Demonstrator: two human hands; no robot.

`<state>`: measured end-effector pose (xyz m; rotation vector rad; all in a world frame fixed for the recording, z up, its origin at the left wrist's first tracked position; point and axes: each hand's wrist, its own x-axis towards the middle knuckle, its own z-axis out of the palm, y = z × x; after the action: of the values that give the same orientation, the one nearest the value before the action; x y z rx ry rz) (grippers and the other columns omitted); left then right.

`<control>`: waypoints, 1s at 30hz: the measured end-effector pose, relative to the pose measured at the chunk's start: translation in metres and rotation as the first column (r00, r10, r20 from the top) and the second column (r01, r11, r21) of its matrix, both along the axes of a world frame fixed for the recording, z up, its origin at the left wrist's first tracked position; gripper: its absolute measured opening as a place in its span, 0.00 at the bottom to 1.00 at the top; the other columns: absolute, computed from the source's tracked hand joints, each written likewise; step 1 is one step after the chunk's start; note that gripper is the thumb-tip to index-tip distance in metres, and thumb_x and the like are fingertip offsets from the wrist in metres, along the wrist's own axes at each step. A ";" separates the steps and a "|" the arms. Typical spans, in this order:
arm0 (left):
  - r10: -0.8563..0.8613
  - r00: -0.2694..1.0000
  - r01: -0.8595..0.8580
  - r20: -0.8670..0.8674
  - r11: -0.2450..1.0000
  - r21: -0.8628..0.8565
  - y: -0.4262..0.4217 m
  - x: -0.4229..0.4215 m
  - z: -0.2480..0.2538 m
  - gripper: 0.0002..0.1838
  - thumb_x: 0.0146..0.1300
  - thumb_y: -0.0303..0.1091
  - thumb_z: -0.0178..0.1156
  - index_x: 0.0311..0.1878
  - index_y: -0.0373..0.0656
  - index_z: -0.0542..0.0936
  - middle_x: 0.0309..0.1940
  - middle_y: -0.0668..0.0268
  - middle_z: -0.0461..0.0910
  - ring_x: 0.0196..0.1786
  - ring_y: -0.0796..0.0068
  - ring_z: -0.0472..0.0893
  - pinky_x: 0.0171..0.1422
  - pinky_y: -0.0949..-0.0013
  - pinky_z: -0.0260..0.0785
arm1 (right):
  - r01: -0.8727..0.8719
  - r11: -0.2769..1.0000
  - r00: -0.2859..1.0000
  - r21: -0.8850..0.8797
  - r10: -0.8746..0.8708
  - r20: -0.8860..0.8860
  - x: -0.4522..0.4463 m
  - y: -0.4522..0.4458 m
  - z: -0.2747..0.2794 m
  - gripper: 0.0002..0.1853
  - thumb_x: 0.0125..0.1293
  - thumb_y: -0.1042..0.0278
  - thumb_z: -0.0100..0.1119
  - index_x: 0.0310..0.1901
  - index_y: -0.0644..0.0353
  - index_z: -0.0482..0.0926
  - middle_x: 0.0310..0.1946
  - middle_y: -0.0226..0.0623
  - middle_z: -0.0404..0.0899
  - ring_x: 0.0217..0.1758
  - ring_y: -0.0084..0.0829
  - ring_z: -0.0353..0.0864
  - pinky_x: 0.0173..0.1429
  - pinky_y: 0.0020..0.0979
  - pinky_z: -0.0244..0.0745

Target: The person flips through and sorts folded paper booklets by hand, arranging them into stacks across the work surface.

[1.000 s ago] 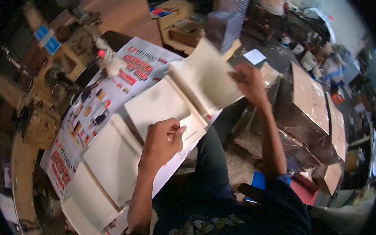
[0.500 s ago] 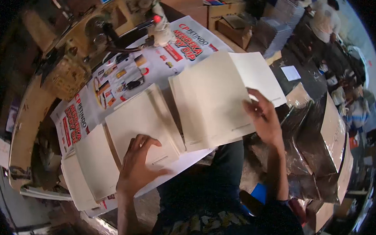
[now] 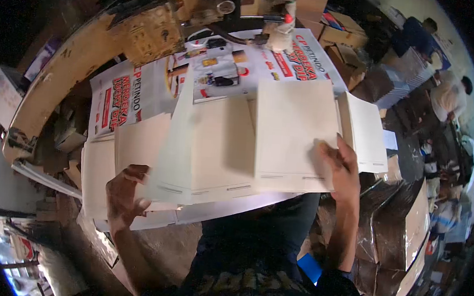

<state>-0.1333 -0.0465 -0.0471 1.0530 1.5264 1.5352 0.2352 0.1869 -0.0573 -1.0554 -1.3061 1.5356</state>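
Note:
Several stacks of cream paper sheets lie side by side across a printed banner [image 3: 318,61]. My left hand [image 3: 127,193] is at the lower left, its curled fingers and thumb at the edge of a raised paper sheet [image 3: 174,155]. That sheet stands tilted and blurred between the left paper stack [image 3: 140,136] and the middle paper stack [image 3: 221,141]. My right hand [image 3: 342,168] grips the right edge of the cream paper [image 3: 292,129] at the right, thumb on top. Its other fingers are partly hidden. Whiter paper [image 3: 365,134] lies just beyond this hand.
A worn machine [image 3: 146,31] with a curved frame stands behind the banner. Plastic-wrapped bundles [image 3: 389,228] are at the right. Cardboard boxes [image 3: 344,32] sit at the back. Two other people [image 3: 451,99] are at the far right.
My left hand has moved left from above the middle stack, and a sheet there is now raised. My right hand has closed on the right paper's edge. The camera view has turned.

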 end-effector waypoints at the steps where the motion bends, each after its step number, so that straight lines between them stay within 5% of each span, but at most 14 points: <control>1: 0.010 1.000 -0.010 -0.003 1.000 -0.003 -0.002 0.000 0.009 0.27 0.42 0.37 0.79 0.43 0.36 0.78 0.44 0.61 0.79 0.48 0.69 0.78 0.57 0.62 0.70 | -0.043 0.995 0.998 0.085 0.039 0.046 -0.015 -0.008 0.004 0.23 0.66 0.75 0.58 0.63 0.66 0.71 0.48 0.40 0.81 0.48 0.26 0.80 0.54 0.28 0.75; 3: -0.198 0.729 0.078 -0.655 0.975 -0.209 0.000 0.002 0.029 0.36 0.29 0.43 0.83 0.44 0.41 0.78 0.47 0.62 0.77 0.49 0.64 0.77 0.57 0.61 0.70 | -0.128 0.979 0.981 0.158 0.101 0.168 -0.045 -0.010 -0.006 0.21 0.69 0.72 0.55 0.61 0.69 0.69 0.49 0.41 0.80 0.51 0.27 0.79 0.61 0.29 0.71; 5: -0.200 0.670 0.053 -0.715 0.974 -0.222 -0.002 0.006 0.019 0.39 0.24 0.46 0.83 0.46 0.45 0.78 0.45 0.63 0.76 0.49 0.62 0.76 0.57 0.58 0.70 | -0.319 0.917 0.939 0.241 0.272 0.210 -0.065 -0.013 -0.006 0.25 0.69 0.70 0.56 0.64 0.70 0.66 0.54 0.45 0.78 0.57 0.30 0.76 0.64 0.31 0.69; 9: -0.247 0.726 -0.022 -0.642 0.924 -0.381 -0.002 0.003 0.017 0.28 0.35 0.37 0.81 0.43 0.44 0.81 0.45 0.65 0.78 0.49 0.64 0.79 0.58 0.60 0.73 | -0.246 0.953 0.941 0.180 0.190 0.280 -0.097 -0.033 -0.031 0.27 0.69 0.66 0.58 0.65 0.71 0.65 0.53 0.46 0.78 0.58 0.31 0.75 0.63 0.31 0.68; 11: -0.197 0.760 0.042 -0.620 0.966 -0.255 -0.010 -0.006 0.009 0.20 0.42 0.31 0.77 0.40 0.43 0.82 0.42 0.65 0.80 0.48 0.64 0.80 0.58 0.63 0.74 | 0.042 0.979 0.993 -0.201 -0.019 0.113 -0.111 -0.043 -0.006 0.27 0.67 0.66 0.61 0.63 0.71 0.67 0.50 0.47 0.78 0.57 0.30 0.74 0.63 0.30 0.68; 13: -0.157 0.837 -0.003 -0.524 0.956 -0.293 -0.020 -0.012 0.006 0.12 0.51 0.26 0.72 0.38 0.38 0.81 0.36 0.65 0.80 0.45 0.71 0.81 0.57 0.66 0.75 | -0.043 0.980 0.987 -0.194 0.072 0.141 -0.114 -0.036 0.001 0.24 0.66 0.67 0.63 0.60 0.70 0.70 0.48 0.44 0.79 0.54 0.29 0.75 0.61 0.29 0.69; 15: 0.030 0.894 -0.213 -0.446 0.906 -0.366 -0.033 -0.019 0.007 0.08 0.56 0.23 0.69 0.36 0.35 0.79 0.32 0.68 0.78 0.42 0.79 0.80 0.53 0.71 0.74 | -0.452 0.862 0.868 0.230 0.365 0.338 -0.112 -0.034 -0.006 0.22 0.66 0.67 0.63 0.57 0.68 0.71 0.48 0.39 0.80 0.52 0.27 0.77 0.59 0.27 0.71; 16: 0.181 0.901 -0.346 -0.395 0.849 -0.399 -0.041 -0.025 0.000 0.06 0.61 0.24 0.65 0.33 0.35 0.77 0.31 0.71 0.76 0.40 0.83 0.78 0.50 0.74 0.73 | -0.434 0.873 0.892 0.223 0.382 0.242 -0.113 -0.036 -0.007 0.18 0.67 0.68 0.62 0.54 0.67 0.72 0.46 0.36 0.80 0.48 0.24 0.78 0.56 0.27 0.73; 17: 0.318 0.934 -0.333 -0.162 0.940 -0.073 -0.051 -0.026 -0.005 0.06 0.63 0.28 0.64 0.34 0.38 0.77 0.30 0.73 0.77 0.39 0.83 0.78 0.46 0.75 0.72 | -0.449 0.866 0.885 0.222 0.397 0.243 -0.117 -0.039 -0.005 0.18 0.67 0.68 0.62 0.54 0.67 0.72 0.46 0.36 0.80 0.48 0.24 0.78 0.56 0.27 0.73; 19: 0.529 0.838 -0.533 -0.136 0.846 0.007 -0.066 -0.028 -0.013 0.06 0.66 0.30 0.62 0.37 0.39 0.76 0.33 0.70 0.78 0.40 0.82 0.79 0.47 0.72 0.74 | -0.358 0.934 0.933 0.012 0.358 -0.039 -0.126 -0.045 0.001 0.18 0.67 0.70 0.61 0.55 0.67 0.72 0.46 0.36 0.81 0.48 0.23 0.79 0.54 0.26 0.75; 22: 0.526 0.820 -0.567 0.224 0.798 0.205 -0.085 -0.043 -0.035 0.04 0.67 0.30 0.61 0.40 0.40 0.77 0.39 0.67 0.80 0.43 0.78 0.80 0.50 0.67 0.76 | -0.295 0.947 0.955 0.129 0.288 0.072 -0.149 -0.066 -0.025 0.22 0.70 0.69 0.58 0.62 0.67 0.66 0.53 0.42 0.77 0.48 0.27 0.80 0.56 0.29 0.75; 27: 0.646 0.701 -0.708 0.302 0.679 0.192 -0.104 -0.052 -0.063 0.09 0.67 0.30 0.61 0.49 0.39 0.77 0.51 0.62 0.79 0.50 0.73 0.80 0.55 0.63 0.76 | -0.490 0.831 0.870 0.264 0.486 0.084 -0.210 -0.095 -0.015 0.30 0.71 0.71 0.50 0.69 0.69 0.52 0.53 0.62 0.74 0.53 0.53 0.79 0.52 0.41 0.75; 29: 0.497 0.741 -0.649 0.453 0.703 0.290 -0.113 -0.065 -0.075 0.16 0.71 0.38 0.56 0.55 0.39 0.76 0.55 0.60 0.76 0.58 0.69 0.76 0.62 0.60 0.71 | -0.415 0.790 0.908 0.451 0.393 0.147 -0.239 -0.109 -0.033 0.30 0.70 0.73 0.49 0.69 0.71 0.51 0.51 0.67 0.74 0.52 0.61 0.77 0.53 0.46 0.74; 30: 0.302 0.629 -0.662 0.716 0.691 0.290 -0.110 -0.067 -0.070 0.23 0.73 0.47 0.50 0.61 0.40 0.74 0.60 0.60 0.73 0.63 0.64 0.71 0.67 0.56 0.64 | -0.520 0.822 0.854 0.233 0.496 0.159 -0.237 -0.114 -0.028 0.31 0.70 0.71 0.50 0.69 0.72 0.50 0.59 0.69 0.67 0.58 0.63 0.74 0.57 0.47 0.73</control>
<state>-0.2000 -0.1560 -0.1175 0.2468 0.9442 2.5091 -0.0014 0.0724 -0.0854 -0.6296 -1.9150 1.6335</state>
